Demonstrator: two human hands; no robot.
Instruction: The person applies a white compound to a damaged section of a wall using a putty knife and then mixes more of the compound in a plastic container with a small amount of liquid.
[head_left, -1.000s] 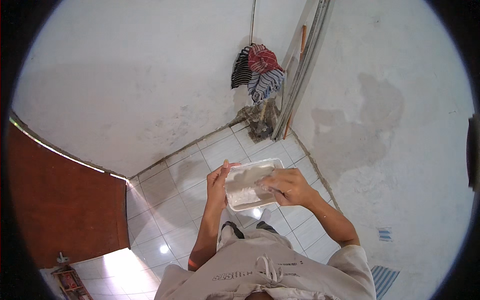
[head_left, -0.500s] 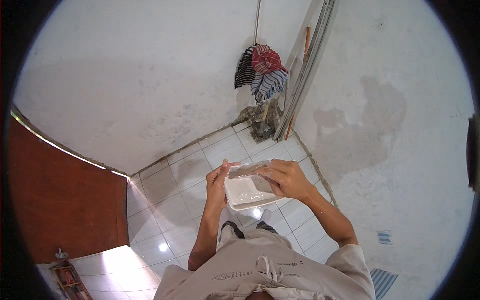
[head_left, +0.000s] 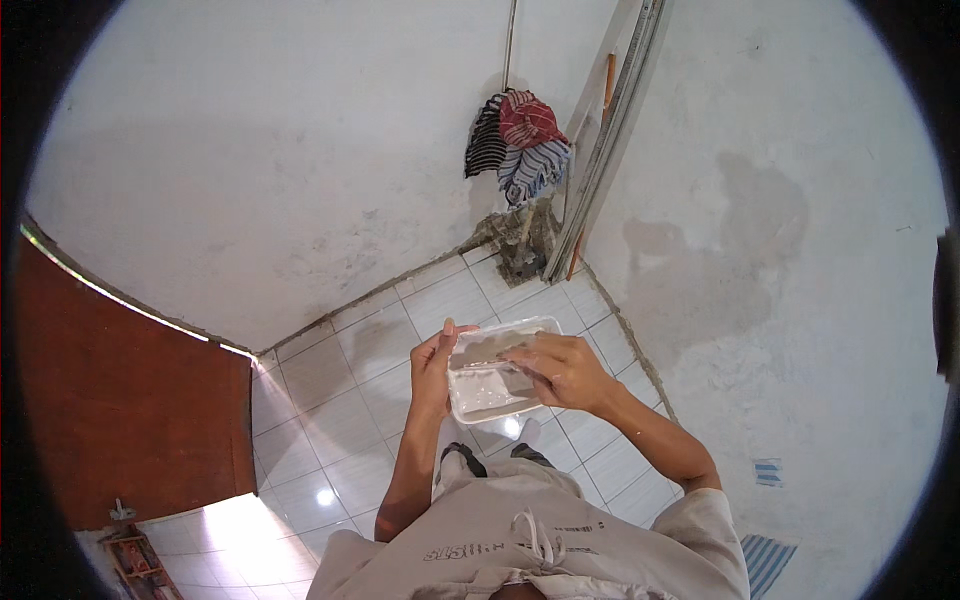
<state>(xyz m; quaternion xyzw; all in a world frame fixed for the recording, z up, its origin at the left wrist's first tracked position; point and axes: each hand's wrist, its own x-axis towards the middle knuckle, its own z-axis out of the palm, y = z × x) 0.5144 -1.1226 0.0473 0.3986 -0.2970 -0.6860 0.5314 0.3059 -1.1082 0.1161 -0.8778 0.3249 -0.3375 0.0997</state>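
My left hand (head_left: pixel 432 368) grips the left wall of a white rectangular plastic tub (head_left: pixel 505 412), its thumb lying along the rim. Wet white paste (head_left: pixel 482 386) coats the bottom of the tub. Fingers of my right hand (head_left: pixel 562 370) are bent over the tub's right side, closed on what looks like a flat grey scraper (head_left: pixel 482 350). The scraper's pale, smeared edge runs across the inside of the tub. White smears show on my right fingers, which hide part of the scraper and the tub's right end.
White tiles (head_left: pixel 370 415) cover the floor under my feet. Striped cloths (head_left: pixel 525 130) hang in the corner, beside long metal bars (head_left: pixel 605 150) leaning on the wall. A brown door (head_left: pixel 140 390) is at the left. Damp patches mark the right wall (head_left: pixel 850 330).
The tub has tilted so its far rim shows more plainly. My right hand and the scraper have dropped slightly toward me and deeper into the tub; my left hand keeps its grip.
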